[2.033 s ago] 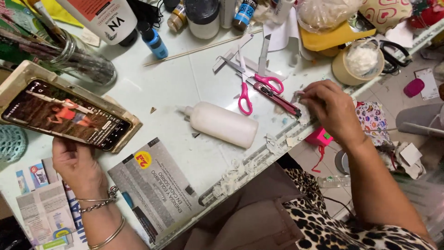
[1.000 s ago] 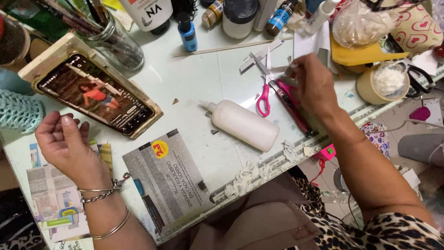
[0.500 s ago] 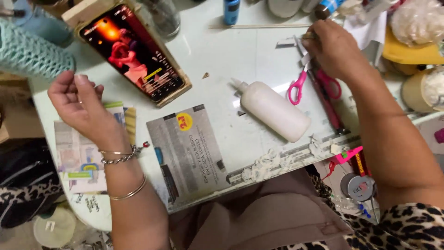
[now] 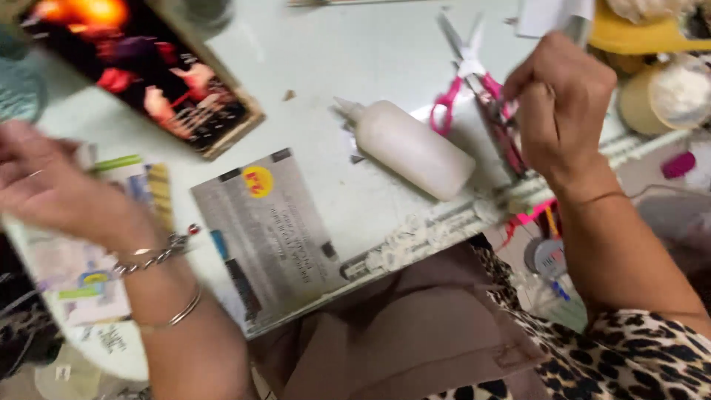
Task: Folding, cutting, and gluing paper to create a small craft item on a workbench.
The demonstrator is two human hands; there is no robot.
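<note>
We see left hand (image 4: 52,185) motion-blurred, fingers indistinct; phone (image 4: 141,70) cut by top edge; right hand (image 4: 559,104) hides pink scissors' (image 4: 463,81) far handle.

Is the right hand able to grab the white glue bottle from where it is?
Probably yes. The right hand is just beside the white bottle, which lies on its side on bare table. Only the pink-handled scissors lie near, behind it, not between.
</note>
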